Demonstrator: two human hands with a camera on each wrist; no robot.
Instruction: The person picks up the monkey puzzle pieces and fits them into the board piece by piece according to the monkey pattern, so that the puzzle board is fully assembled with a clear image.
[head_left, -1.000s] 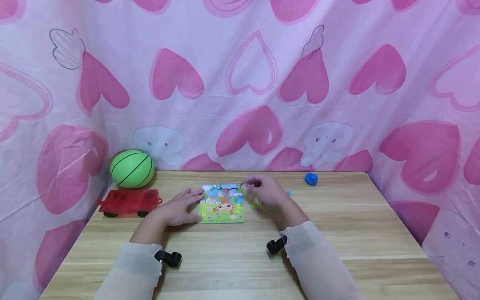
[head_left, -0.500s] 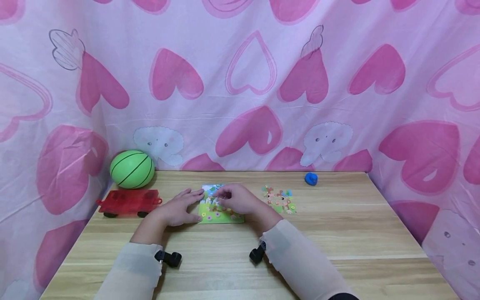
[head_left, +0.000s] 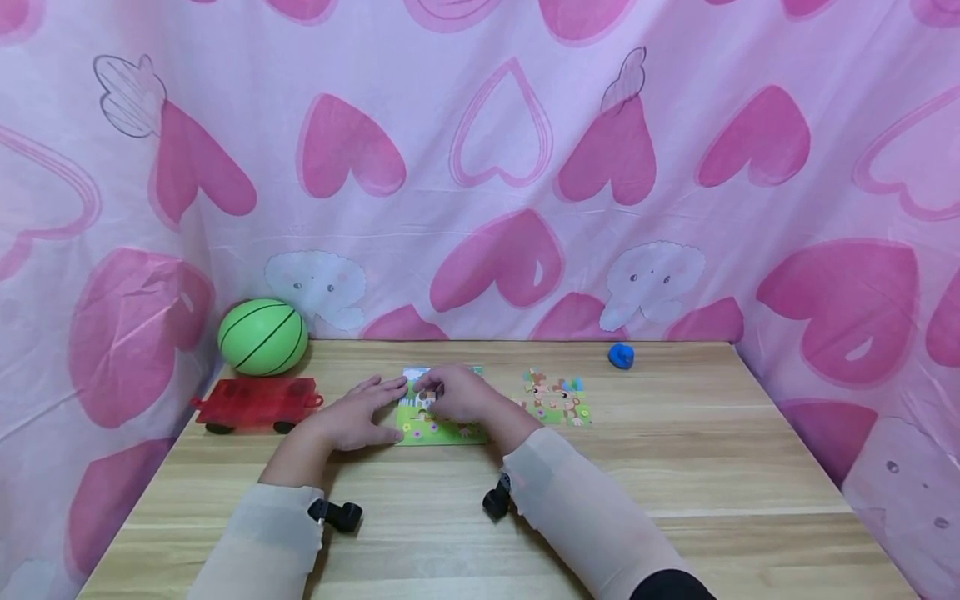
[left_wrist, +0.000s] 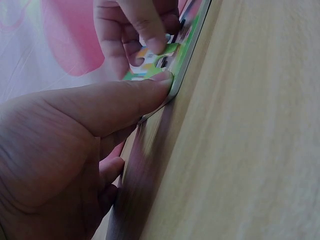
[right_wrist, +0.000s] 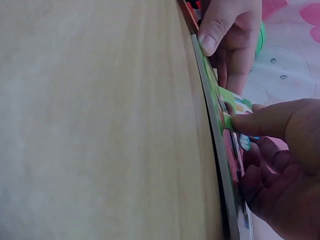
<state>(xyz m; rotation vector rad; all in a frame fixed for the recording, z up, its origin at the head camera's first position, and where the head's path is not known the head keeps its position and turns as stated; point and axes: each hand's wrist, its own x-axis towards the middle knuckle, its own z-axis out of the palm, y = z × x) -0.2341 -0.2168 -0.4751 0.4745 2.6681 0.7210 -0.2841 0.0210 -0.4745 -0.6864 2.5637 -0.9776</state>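
A jigsaw puzzle board (head_left: 442,437) with a monkey picture lies on the table in the head view, partly covered by my right hand. My left hand (head_left: 362,417) rests spread at the board's left side, its thumb on the near left corner and its other fingers along the left edge. Over the board's middle, my right hand (head_left: 467,396) pinches a puzzle piece (right_wrist: 239,102) between thumb and fingers. That puzzle piece (left_wrist: 150,62) is tilted up from the board in the wrist views, green, white and orange with a rounded notch.
Several loose puzzle pieces (head_left: 558,400) lie right of the board. A red toy wagon (head_left: 257,403) stands at the left, in front of a green ball (head_left: 262,337). A small blue toy (head_left: 621,356) sits near the table's back edge, by the pink heart curtain (head_left: 495,258).
My right hand has moved left from the loose pieces to over the board, bringing a puzzle piece with it. The left hand has stayed at the board's left edge.
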